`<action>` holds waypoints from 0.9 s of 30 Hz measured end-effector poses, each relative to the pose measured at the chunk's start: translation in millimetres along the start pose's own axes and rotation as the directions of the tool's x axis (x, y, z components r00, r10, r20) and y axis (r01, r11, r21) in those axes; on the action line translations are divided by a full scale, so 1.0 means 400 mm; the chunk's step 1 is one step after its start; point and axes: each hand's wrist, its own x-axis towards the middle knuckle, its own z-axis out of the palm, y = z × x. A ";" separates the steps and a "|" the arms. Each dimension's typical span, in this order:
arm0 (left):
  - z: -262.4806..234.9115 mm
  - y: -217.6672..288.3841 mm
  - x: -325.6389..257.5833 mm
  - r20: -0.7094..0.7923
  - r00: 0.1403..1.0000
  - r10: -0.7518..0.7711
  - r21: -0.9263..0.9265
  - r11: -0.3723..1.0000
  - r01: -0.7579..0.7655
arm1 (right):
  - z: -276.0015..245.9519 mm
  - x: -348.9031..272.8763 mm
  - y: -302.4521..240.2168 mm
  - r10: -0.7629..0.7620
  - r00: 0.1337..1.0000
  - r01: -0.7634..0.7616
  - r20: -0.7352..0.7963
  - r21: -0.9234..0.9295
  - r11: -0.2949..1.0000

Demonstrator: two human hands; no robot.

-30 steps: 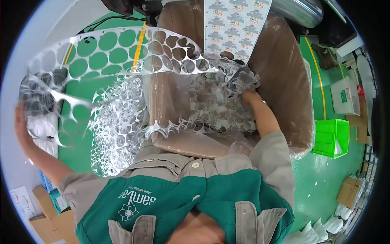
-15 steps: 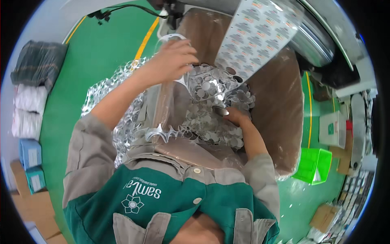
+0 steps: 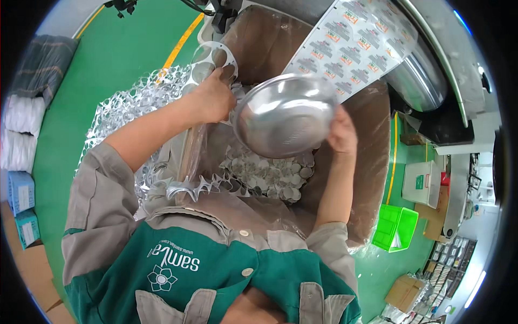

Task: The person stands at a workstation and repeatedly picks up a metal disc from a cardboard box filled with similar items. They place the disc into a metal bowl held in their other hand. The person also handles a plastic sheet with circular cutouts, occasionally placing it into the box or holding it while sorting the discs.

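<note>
My right hand (image 3: 341, 130) grips the rim of a round shiny metal bowl (image 3: 283, 114), held tilted above a large brown bin (image 3: 372, 162) lined with clear plastic. Several small round silvery discs (image 3: 267, 174) lie heaped in the bin under the bowl. My left hand (image 3: 211, 99) clutches a strip of silvery foil punched with round holes (image 3: 213, 56) at the bin's left edge. More of that punched foil web (image 3: 132, 105) trails down over the bin's left side onto the green floor.
A printed foil sheet (image 3: 356, 40) runs down from a shiny roller (image 3: 418, 81) at the top right. A green crate (image 3: 396, 227) and cardboard boxes (image 3: 407, 291) stand at the right. White rolls (image 3: 21, 132) and blue boxes (image 3: 21, 205) lie at the left.
My right hand has come up out of the bin holding the metal bowl. My left hand, stretched far left with the foil web a second ago, has swung in to the bin's edge.
</note>
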 end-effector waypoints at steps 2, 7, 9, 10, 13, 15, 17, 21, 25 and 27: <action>0.014 0.003 0.002 0.029 0.999 -0.018 -0.033 0.999 0.019 | -0.072 0.018 -0.008 -0.303 0.912 0.129 0.277 0.506 0.853; -0.049 0.012 0.008 0.137 0.991 -0.009 -0.152 0.988 0.030 | -0.306 -0.108 0.473 0.236 0.861 -0.066 -0.450 0.361 0.930; -0.056 0.013 0.020 0.120 0.993 0.005 -0.202 0.979 0.019 | -0.382 -0.219 0.676 0.541 0.367 -0.661 -0.757 0.198 0.724; -0.056 0.021 0.030 0.043 0.999 0.031 -0.229 0.973 -0.021 | -0.457 -0.342 0.737 0.592 0.298 -0.875 -0.749 0.034 0.483; -0.004 -0.003 -0.002 -0.042 0.998 -0.045 -0.190 0.981 0.037 | -0.212 -0.231 0.706 0.886 0.318 -0.823 -0.337 -0.562 0.081; -0.031 0.013 0.015 0.040 0.999 -0.028 -0.201 0.979 0.036 | -0.208 -0.278 0.711 0.867 0.472 -0.553 -0.162 -0.820 0.148; -0.028 0.008 0.023 0.037 0.999 -0.008 -0.184 0.983 0.014 | -0.197 -0.258 0.684 0.877 0.462 -0.389 -0.131 -0.919 0.067; -0.038 0.008 0.012 -0.124 0.992 0.009 -0.227 0.973 -0.037 | -0.180 -0.161 0.549 0.817 0.522 -0.288 -0.244 -0.952 -0.101; -0.036 -0.007 -0.016 -0.351 0.936 -0.002 -0.452 0.876 -0.168 | -0.183 -0.049 0.351 0.610 0.774 -0.143 -0.168 -0.986 -0.090; -0.104 -0.021 -0.023 -0.254 0.966 -0.036 -0.634 0.761 -0.138 | -0.239 -0.047 0.298 0.412 0.885 -0.219 -0.218 -0.975 -0.045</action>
